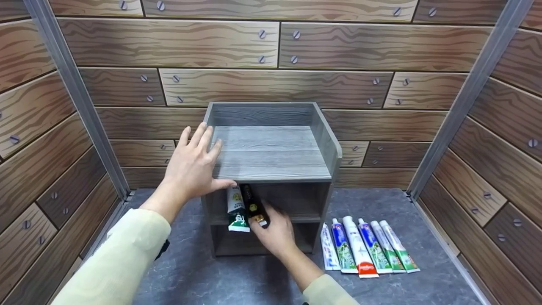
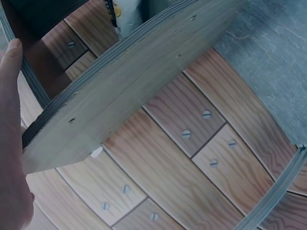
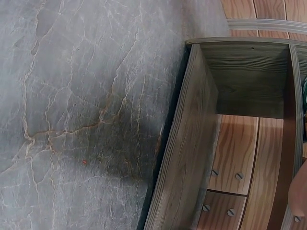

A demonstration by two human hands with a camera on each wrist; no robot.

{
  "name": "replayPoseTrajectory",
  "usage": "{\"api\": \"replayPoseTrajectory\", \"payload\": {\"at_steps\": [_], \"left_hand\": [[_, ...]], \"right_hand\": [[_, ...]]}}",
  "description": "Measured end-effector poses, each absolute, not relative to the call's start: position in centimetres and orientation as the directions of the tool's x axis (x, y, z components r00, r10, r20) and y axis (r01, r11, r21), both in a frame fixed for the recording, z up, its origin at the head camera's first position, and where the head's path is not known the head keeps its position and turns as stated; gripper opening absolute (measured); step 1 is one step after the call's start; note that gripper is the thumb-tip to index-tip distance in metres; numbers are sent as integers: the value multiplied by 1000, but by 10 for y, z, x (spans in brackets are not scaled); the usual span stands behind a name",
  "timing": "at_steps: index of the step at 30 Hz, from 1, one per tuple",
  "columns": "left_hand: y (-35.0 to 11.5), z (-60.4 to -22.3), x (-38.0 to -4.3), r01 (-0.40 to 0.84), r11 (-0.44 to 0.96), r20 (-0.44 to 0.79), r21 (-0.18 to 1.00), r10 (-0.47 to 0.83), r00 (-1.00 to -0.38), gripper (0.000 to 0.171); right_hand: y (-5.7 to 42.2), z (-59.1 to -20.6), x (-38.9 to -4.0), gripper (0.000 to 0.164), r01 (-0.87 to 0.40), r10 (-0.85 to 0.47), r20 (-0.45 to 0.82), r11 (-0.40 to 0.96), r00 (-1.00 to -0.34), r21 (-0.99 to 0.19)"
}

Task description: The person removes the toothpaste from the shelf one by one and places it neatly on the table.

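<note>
A small grey wood-grain shelf unit (image 1: 271, 159) stands in the middle of the head view. My left hand (image 1: 191, 167) is at its upper left edge, fingers straight and spread, thumb along the front of the top board. In the upper compartment, my right hand (image 1: 277, 232) pinches the near end of a black tube with gold markings (image 1: 250, 199). To its left lies a white and dark green toothpaste tube (image 1: 238, 212), its crimped end poking out over the shelf's front edge. The right wrist view catches only a sliver of the right hand (image 3: 298, 194).
Several toothpaste tubes (image 1: 355, 241) lie side by side on the grey marbled floor (image 1: 440, 262), right of the unit. Under the middle board is a lower compartment (image 1: 241, 241). Wood-patterned walls (image 1: 271, 87) enclose the back and both sides.
</note>
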State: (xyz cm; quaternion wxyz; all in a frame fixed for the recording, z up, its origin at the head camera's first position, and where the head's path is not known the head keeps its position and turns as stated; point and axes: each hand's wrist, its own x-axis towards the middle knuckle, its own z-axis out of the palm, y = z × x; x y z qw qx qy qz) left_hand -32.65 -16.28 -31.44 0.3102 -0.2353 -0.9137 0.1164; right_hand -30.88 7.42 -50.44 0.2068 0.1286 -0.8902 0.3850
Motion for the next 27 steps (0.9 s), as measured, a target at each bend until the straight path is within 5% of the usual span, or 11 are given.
{"api": "replayPoseTrajectory", "payload": {"at_steps": [8, 27], "left_hand": [[-161, -309, -331, 386, 866, 439, -318, 495, -750, 117], [-163, -317, -333, 421, 868, 479, -264, 497, -724, 112]], "right_hand": [[74, -505, -309, 56, -407, -74, 494, 678, -866, -612], [66, -496, -316, 55, -415, -143, 459, 707, -877, -573]]}}
